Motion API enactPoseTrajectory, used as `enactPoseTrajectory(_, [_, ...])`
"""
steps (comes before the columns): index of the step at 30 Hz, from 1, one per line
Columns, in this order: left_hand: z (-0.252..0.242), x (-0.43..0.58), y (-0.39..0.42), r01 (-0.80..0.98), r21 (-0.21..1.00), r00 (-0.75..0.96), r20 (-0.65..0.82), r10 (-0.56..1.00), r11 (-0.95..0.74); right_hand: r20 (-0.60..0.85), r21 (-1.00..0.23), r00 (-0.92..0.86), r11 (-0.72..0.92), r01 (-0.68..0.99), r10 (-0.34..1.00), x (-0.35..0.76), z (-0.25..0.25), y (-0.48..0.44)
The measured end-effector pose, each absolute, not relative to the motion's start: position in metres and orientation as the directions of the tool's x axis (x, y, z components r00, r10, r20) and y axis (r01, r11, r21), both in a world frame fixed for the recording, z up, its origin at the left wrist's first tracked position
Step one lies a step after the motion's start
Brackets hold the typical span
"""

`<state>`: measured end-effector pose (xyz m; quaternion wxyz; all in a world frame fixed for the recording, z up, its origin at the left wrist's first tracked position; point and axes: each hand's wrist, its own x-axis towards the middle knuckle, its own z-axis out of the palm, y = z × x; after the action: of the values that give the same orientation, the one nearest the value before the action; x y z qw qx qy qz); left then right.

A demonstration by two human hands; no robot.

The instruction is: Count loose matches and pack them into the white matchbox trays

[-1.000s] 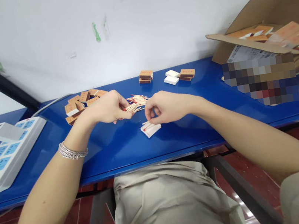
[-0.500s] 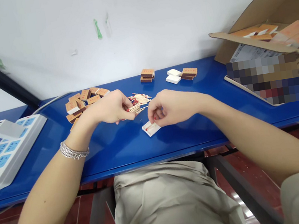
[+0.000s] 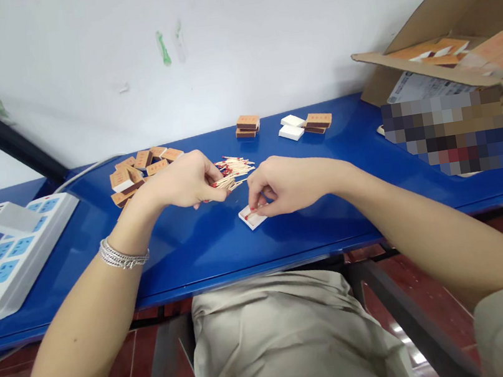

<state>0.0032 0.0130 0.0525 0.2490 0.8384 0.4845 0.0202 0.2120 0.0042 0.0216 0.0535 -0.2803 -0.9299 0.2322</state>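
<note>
Clamping a bundle of red-tipped wooden matches (image 3: 228,183), the left hand (image 3: 191,180) sits at ten o'clock from a small white rectangular tray (image 3: 252,220) on a glossy blue tabletop (image 3: 203,246). The right hand (image 3: 279,185) curls over the tray; whether clamped on anything, I cannot tell. A loose match pile (image 3: 237,166) lies at twelve o'clock.

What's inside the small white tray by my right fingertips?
At least one red-headed match shows in the white tray. Your right hand covers its right end, so anything there is hidden.
</note>
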Motion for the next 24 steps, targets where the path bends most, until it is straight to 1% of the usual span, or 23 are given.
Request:
enactPoseTrajectory(3, [0.053, 0.003, 0.012, 0.809, 0.433, 0.520, -0.209, 0.828, -0.399, -0.049, -0.458, -0.827, 0.723, 0.517, 0.560, 0.217, 0.026, 0.006])
enactPoseTrajectory(6, [0.052, 0.006, 0.009, 0.791, 0.441, 0.543, -0.188, 0.818, -0.424, -0.026, -0.460, -0.780, 0.685, 0.565, 0.625, 0.226, 0.030, 0.012])
enactPoseTrajectory(9, [0.049, 0.012, 0.003, 0.753, 0.469, 0.591, -0.176, 0.787, -0.461, -0.058, -0.481, -0.739, 0.630, 0.610, 0.672, 0.233, 0.028, 0.019])
enactPoseTrajectory(13, [0.045, 0.025, -0.006, 0.742, 0.488, 0.611, -0.210, 0.763, -0.460, -0.136, -0.498, -0.751, 0.611, 0.616, 0.646, 0.228, 0.018, 0.021])
enactPoseTrajectory(15, [0.041, 0.029, -0.008, 0.746, 0.473, 0.612, -0.207, 0.763, -0.469, -0.120, -0.501, -0.769, 0.630, 0.593, 0.628, 0.222, 0.014, 0.020])
enactPoseTrajectory(18, [0.036, 0.033, -0.008, 0.756, 0.417, 0.615, -0.192, 0.765, -0.504, -0.086, -0.479, -0.781, 0.661, 0.577, 0.619, 0.216, 0.012, 0.017])
enactPoseTrajectory(24, [0.032, 0.035, -0.007, 0.778, 0.305, 0.619, -0.215, 0.756, -0.550, -0.110, -0.486, -0.781, 0.652, 0.581, 0.614, 0.216, 0.012, 0.017])
